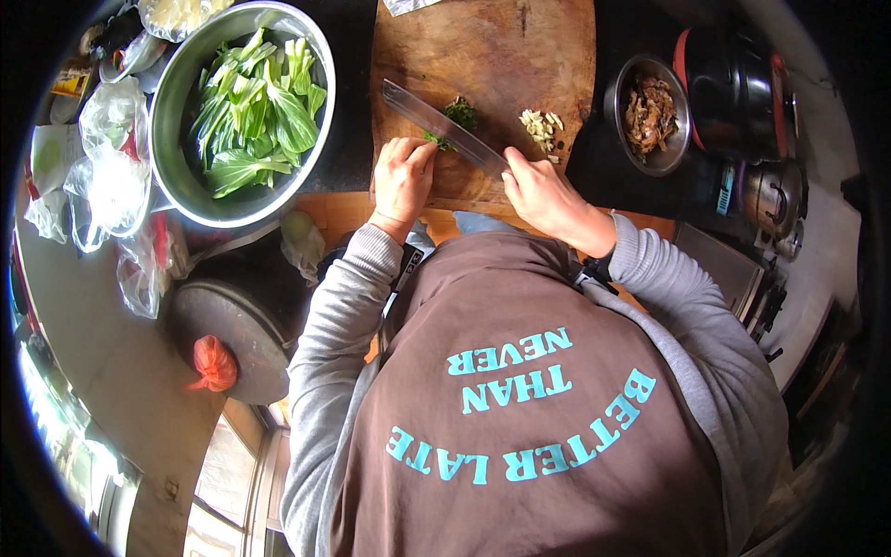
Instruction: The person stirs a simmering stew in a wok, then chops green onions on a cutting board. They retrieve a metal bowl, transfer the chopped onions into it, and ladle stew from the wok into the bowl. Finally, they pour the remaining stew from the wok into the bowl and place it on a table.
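My right hand (553, 202) grips a kitchen knife (445, 129) whose broad blade slants up and left over a wooden cutting board (487, 49). The handle is hidden inside my fist. Curled at the board's near left edge, my left hand (405, 174) pinches green leafy herbs (436, 141) just beside the blade. On the blade's far side lies a small heap of finely cut herbs (460, 115). Chopped pale pieces, which look like garlic (541, 129), form a separate pile at the right of the board.
A large metal basin (159, 132) of leafy greens (261, 118) stands left of the board. To the right are a metal bowl (612, 104) of brown shredded food (651, 115), a black pot (731, 90) and a steel pot (762, 195). Plastic bags (111, 174) crowd the far left.
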Tool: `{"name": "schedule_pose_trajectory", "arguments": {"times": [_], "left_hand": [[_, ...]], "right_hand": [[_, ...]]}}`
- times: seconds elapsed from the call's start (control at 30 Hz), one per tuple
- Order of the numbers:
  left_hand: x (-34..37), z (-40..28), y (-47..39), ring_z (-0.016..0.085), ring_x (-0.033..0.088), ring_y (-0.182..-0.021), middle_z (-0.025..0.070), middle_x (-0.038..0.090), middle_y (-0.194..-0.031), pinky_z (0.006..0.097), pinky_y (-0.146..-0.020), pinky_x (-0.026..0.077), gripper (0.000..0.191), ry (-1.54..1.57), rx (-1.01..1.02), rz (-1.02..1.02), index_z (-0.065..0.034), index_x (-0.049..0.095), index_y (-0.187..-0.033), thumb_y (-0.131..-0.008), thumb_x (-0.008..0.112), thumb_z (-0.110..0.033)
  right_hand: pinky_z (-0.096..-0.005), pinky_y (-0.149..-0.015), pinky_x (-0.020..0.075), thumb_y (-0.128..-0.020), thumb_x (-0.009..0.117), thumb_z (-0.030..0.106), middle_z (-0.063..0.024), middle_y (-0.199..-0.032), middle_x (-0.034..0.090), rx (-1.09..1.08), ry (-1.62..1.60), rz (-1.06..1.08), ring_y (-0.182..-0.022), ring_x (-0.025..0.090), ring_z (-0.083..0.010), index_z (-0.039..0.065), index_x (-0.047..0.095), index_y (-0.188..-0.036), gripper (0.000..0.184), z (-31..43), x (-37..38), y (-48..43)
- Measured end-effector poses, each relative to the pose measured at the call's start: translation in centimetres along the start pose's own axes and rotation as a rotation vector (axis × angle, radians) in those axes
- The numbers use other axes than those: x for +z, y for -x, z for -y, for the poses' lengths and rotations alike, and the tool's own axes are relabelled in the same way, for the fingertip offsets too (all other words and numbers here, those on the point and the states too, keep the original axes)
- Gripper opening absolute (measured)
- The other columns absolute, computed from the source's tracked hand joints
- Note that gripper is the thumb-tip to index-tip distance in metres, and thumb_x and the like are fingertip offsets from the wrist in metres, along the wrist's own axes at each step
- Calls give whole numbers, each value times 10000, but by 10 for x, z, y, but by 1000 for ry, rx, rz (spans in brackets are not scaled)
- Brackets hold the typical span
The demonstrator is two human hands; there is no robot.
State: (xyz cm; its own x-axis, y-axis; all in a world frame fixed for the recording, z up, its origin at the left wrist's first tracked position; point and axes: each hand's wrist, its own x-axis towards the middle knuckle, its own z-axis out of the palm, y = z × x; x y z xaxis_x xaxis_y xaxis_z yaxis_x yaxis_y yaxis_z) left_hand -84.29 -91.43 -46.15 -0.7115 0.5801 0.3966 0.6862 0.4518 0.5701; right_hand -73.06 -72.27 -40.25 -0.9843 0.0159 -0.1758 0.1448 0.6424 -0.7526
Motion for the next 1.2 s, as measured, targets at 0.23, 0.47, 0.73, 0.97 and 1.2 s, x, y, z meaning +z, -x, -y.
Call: {"name": "schedule_pose_trajectory", "arguments": {"times": [0.23, 0.47, 0.73, 0.97, 1.2], "left_hand": [[-3, -3, 3, 260, 571, -789, 72, 607, -835, 342, -732, 477, 138, -78, 5, -21, -53, 683, -847, -716, 675, -10], [3, 2, 2, 263, 575, -777, 64, 602, -799, 352, -736, 477, 116, 13, -70, -63, -53, 686, -806, -694, 711, -33], [0, 1, 5, 259, 559, -813, 60, 596, -831, 351, -753, 464, 132, -14, -90, -51, -54, 695, -830, -700, 710, -33], [-6, 1, 11, 238, 556, -807, 40, 617, -841, 347, -739, 432, 178, -72, -25, -60, -75, 699, -866, -696, 697, -18], [-2, 5, 12, 250, 552, -787, 49, 605, -810, 353, -721, 443, 120, -25, -91, -87, -73, 690, -800, -689, 718, -37]], "right_hand": [[-468, -478, 406, -908, 515, 79, -248, -615, 538, -42, -70, -65, -590, 574, -430, -45, 457, -1024, 179, -1, 8, -15], [-457, -479, 416, -901, 517, 66, -244, -613, 545, -31, -20, -34, -578, 581, -415, -55, 461, -1025, 182, 5, -11, 7], [-464, -489, 406, -903, 511, 70, -256, -615, 533, -37, -14, -27, -593, 572, -430, -67, 466, -1040, 199, 1, 13, -12], [-447, -488, 430, -895, 522, 68, -242, -627, 556, -75, -6, -70, -592, 585, -418, -39, 468, -1013, 168, 3, -7, 4], [-466, -489, 411, -904, 512, 76, -244, -615, 539, -9, -27, 75, -579, 571, -423, -46, 453, -1049, 198, 5, -1, 6]]}}
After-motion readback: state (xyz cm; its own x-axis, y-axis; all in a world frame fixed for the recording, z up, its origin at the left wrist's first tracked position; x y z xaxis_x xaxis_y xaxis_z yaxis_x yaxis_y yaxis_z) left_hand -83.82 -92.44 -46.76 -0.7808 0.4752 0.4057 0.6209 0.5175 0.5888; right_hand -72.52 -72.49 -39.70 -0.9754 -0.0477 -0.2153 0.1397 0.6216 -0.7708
